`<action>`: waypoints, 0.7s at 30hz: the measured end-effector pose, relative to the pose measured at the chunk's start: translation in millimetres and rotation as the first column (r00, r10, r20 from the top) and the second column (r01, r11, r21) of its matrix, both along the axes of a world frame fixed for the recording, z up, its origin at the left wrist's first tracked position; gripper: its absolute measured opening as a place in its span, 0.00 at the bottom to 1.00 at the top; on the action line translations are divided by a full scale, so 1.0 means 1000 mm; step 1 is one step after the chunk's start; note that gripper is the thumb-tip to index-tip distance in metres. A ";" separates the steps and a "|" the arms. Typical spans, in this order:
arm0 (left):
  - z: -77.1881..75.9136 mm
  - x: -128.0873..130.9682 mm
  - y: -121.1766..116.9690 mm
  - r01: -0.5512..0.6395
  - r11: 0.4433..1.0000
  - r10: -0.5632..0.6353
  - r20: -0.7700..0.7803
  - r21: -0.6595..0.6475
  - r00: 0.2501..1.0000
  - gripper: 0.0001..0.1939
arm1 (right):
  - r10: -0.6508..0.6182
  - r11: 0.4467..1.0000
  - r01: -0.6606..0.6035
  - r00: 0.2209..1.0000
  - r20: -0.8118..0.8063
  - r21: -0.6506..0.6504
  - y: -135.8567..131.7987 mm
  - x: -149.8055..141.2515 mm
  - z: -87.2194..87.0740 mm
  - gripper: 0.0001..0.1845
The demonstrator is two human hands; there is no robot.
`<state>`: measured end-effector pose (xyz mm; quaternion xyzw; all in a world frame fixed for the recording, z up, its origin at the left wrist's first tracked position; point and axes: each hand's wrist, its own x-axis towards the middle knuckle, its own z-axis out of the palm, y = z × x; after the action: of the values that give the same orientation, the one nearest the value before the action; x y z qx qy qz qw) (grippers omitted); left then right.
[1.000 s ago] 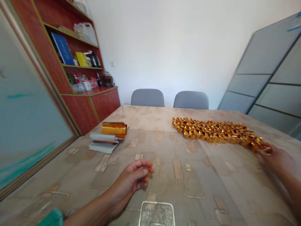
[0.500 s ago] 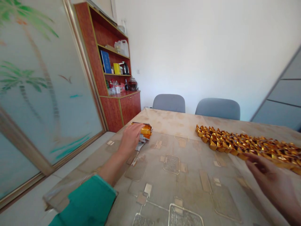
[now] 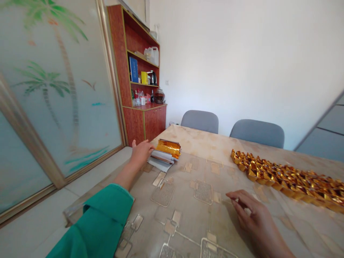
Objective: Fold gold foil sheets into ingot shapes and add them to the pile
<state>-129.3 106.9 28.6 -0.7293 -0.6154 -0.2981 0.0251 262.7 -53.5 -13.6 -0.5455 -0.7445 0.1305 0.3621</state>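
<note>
Two bare hands reach over a table in the head view, and a green sleeve (image 3: 99, 218) covers the left forearm. The left hand (image 3: 140, 152) lies open with its fingers stretched forward, empty as far as the view shows, and its fingertips come just beside the near corner of a stack of gold foil sheets (image 3: 168, 148); whether they actually touch it is hard to tell from this angle. That foil rests on a bundle of white paper sheets (image 3: 160, 161), toward the far left of the table, with its shiny orange-gold face up.

The right hand (image 3: 249, 211) hovers low over a patterned tablecloth (image 3: 188, 218), half closed with its fingers loosely curled. Whether it has hold of anything small cannot be told, because the fingers hide the inside of the grip. Nearest to it, on its right, runs a long diagonal band of folded gold foil ingots (image 3: 285, 181), packed side by side and reaching past the right edge of the view.

Beyond the table stand two grey chairs (image 3: 199, 122) (image 3: 257, 133). A red wooden cabinet (image 3: 142, 122) with bottles, a kettle (image 3: 152, 78) and a blue binder (image 3: 133, 69) on its shelves stands by a frosted glass door painted with palm trees (image 3: 53, 89)
</note>
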 end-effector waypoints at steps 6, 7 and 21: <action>0.005 -0.003 0.000 -0.046 0.997 0.045 0.016 0.068 0.999 0.09 | -0.051 0.999 0.050 0.997 -0.057 -0.022 0.001 0.006 -0.003 0.14; 0.005 -0.003 0.001 -0.049 0.995 0.048 0.019 0.087 0.999 0.09 | -0.058 0.998 0.056 0.996 -0.073 -0.029 0.001 0.006 -0.002 0.14; 0.016 0.067 -0.049 0.514 0.684 -0.638 0.082 0.518 0.766 0.11 | -0.185 0.980 0.136 0.893 -0.409 -0.147 0.000 0.005 0.009 0.26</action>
<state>-62.8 58.3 45.0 -0.8129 -0.2595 -0.5208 0.0240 267.4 -53.3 -4.5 -0.5839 -0.5924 0.2569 0.4920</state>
